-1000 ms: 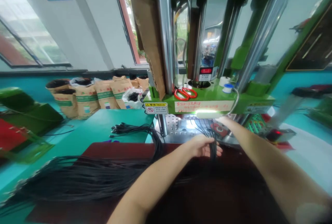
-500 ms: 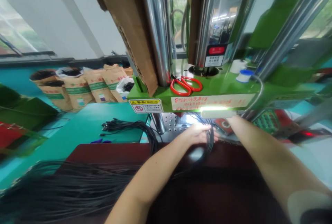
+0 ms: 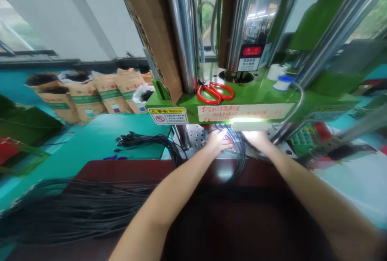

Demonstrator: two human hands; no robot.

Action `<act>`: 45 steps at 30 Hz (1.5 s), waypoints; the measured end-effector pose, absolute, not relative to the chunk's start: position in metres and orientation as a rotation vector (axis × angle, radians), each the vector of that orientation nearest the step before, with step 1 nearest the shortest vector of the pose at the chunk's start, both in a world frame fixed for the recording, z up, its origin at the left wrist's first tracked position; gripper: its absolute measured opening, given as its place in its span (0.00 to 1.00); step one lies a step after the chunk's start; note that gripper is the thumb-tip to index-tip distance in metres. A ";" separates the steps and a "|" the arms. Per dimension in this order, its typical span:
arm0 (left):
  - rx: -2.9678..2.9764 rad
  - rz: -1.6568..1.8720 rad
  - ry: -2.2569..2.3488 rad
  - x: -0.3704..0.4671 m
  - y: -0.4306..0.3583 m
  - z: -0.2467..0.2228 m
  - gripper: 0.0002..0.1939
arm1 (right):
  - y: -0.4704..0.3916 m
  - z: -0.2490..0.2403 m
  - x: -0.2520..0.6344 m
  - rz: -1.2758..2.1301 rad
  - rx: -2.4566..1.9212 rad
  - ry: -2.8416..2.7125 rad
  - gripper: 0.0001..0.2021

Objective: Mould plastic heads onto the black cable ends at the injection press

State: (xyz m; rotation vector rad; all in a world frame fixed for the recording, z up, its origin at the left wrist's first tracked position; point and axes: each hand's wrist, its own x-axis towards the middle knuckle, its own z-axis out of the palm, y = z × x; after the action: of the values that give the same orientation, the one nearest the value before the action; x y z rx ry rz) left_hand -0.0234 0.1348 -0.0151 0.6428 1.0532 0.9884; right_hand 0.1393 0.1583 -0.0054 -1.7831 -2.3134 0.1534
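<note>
Under the green press beam (image 3: pixel 169 101), black cables (image 3: pixel 240 154) run from the machine's metal bed over the edge of the dark red table (image 3: pixel 127 171). My left hand (image 3: pixel 218 142) lies at the left side of these cables, fingers apart and pointing right; no cable is clearly gripped in it. To the right of the cables, my right hand (image 3: pixel 256 139) reaches beneath the lit lamp (image 3: pixel 250 125). Its fingers are hidden by the lamp and beam, so what it touches cannot be made out.
Red-handled scissors (image 3: pixel 215 93) and a blue-white spool (image 3: pixel 283 83) lie on the beam. Steel columns (image 3: pixel 183 31) rise above it. A large cable bundle (image 3: pixel 81 210) covers the table's left, another (image 3: pixel 145 140) lies beyond. Paper sacks (image 3: pixel 109 93) stand behind.
My left hand has moved left and forward, off the cables it was around. My right hand has come down and left beneath the lamp. The cables now spread wider. The view has shifted slightly.
</note>
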 end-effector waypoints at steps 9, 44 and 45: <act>0.933 1.109 1.474 -0.036 0.134 -0.025 0.26 | 0.151 -0.007 0.140 0.089 -2.014 -2.198 0.16; 2.104 0.560 2.096 -0.020 0.145 -0.007 0.14 | 0.150 0.002 0.109 -0.186 -1.983 -2.304 0.17; 2.100 0.563 2.103 -0.019 0.144 -0.006 0.14 | 0.150 0.002 0.110 -0.198 -1.968 -2.308 0.17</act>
State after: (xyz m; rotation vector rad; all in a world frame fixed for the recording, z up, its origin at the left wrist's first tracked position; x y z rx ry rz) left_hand -0.0187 0.1442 -0.0056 2.0997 2.1026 0.5634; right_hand 0.1096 0.1498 0.0018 -1.9680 -2.3080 -0.1980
